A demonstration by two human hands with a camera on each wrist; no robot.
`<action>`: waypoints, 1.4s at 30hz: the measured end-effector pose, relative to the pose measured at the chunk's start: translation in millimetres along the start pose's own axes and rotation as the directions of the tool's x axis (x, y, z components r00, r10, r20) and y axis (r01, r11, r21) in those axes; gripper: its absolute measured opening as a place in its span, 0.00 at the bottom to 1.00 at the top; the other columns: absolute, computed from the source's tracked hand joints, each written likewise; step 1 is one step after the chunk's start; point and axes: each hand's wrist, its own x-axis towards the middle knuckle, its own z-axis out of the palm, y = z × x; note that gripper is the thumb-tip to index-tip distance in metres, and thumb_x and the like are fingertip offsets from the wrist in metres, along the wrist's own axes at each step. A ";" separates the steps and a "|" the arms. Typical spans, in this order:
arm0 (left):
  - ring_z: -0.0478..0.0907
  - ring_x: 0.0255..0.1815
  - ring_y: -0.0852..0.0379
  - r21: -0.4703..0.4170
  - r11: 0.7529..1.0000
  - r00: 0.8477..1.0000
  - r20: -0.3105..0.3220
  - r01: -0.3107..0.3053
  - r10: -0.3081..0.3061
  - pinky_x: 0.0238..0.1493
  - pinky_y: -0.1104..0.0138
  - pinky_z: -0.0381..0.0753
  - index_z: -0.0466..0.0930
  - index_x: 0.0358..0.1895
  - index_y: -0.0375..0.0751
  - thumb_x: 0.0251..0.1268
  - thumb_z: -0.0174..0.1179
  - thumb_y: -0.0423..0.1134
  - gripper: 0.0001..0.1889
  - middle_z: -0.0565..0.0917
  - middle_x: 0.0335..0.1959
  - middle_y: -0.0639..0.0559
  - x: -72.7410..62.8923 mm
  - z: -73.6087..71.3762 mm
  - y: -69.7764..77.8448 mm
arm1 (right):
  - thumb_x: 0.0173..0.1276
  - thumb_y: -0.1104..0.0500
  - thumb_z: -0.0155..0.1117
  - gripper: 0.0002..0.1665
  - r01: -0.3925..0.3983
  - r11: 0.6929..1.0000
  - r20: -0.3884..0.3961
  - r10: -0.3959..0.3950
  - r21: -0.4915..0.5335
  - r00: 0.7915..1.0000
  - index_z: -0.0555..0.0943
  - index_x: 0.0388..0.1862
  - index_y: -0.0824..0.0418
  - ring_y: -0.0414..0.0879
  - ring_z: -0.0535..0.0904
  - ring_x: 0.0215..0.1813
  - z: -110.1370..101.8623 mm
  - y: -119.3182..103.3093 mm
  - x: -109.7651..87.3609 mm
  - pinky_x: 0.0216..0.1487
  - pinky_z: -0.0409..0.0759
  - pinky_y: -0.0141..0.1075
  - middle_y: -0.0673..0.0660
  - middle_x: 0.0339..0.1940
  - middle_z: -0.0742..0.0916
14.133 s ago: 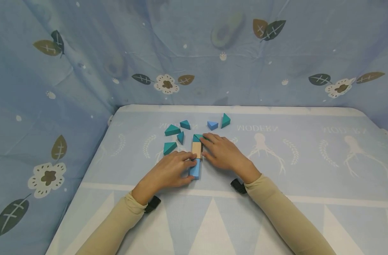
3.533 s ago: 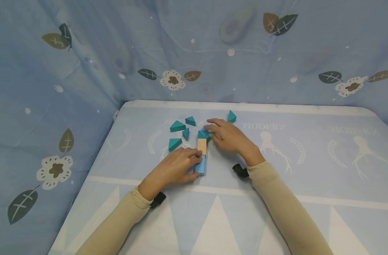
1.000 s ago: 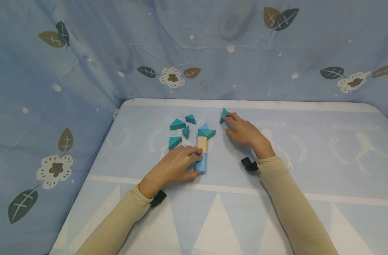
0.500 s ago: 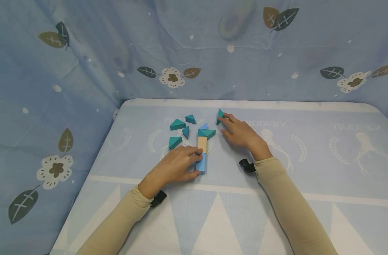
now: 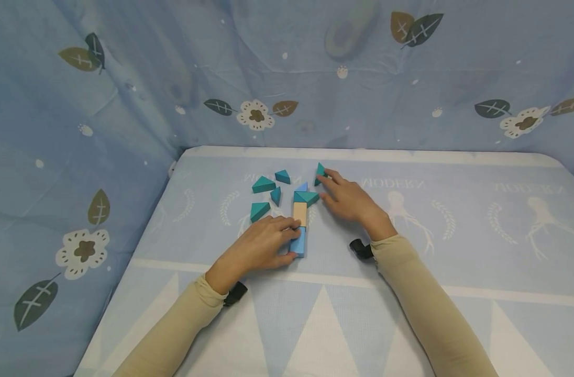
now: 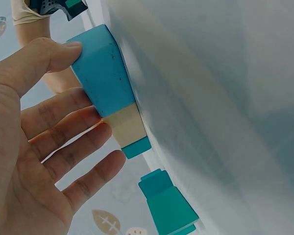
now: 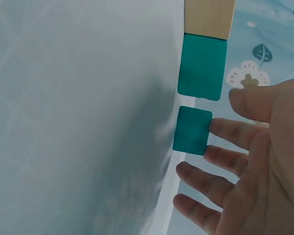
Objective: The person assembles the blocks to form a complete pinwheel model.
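Teal triangular block (image 5: 320,169), probably painted wood: on desk (image 5: 461,262), beside right hand (image 5: 349,201); fingers loosely spread, touching, gripping nothing. Left hand (image 5: 260,243) likewise, at light-blue rectangular block (image 5: 299,245). Likely light, stiff; pinch opposite faces.

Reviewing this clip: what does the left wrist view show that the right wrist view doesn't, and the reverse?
Only left wrist: the left hand touching the blue block, and a sleeve behind.
Only right wrist: a palm-side look at the right hand, touching a teal block.
Both: the wooden block, with teal against its end, and the printed curtain.
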 end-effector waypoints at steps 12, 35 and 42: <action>0.79 0.60 0.51 0.007 1.000 1.000 0.006 0.005 -0.005 0.59 0.58 0.78 0.84 0.54 0.40 0.57 0.69 0.51 0.25 0.81 0.60 0.48 -0.1 1.4 -0.3 | 0.81 0.45 0.38 0.34 -0.039 0.999 -0.017 0.039 0.000 0.999 0.55 0.79 0.56 0.64 0.61 0.75 8.2 -8.5 3.9 0.71 0.62 0.60 0.60 0.81 0.55; 0.79 0.59 0.52 0.019 1.000 1.000 -0.009 -0.007 0.007 0.58 0.59 0.79 0.84 0.54 0.40 0.57 0.69 0.51 0.25 0.81 0.60 0.48 -0.5 1.2 -0.4 | 0.79 0.42 0.42 0.37 -0.024 1.000 -0.034 0.024 0.008 0.999 0.53 0.80 0.56 0.62 0.60 0.76 15.7 -18.4 5.9 0.71 0.61 0.61 0.59 0.82 0.52; 0.79 0.59 0.52 0.023 1.000 1.000 -0.002 -0.005 0.005 0.58 0.59 0.79 0.84 0.55 0.40 0.58 0.69 0.51 0.25 0.81 0.61 0.48 -0.4 0.2 -0.4 | 0.79 0.41 0.41 0.38 -0.018 1.000 -0.036 0.019 0.021 0.999 0.53 0.80 0.56 0.61 0.59 0.77 17.5 -19.5 6.3 0.72 0.61 0.61 0.58 0.82 0.51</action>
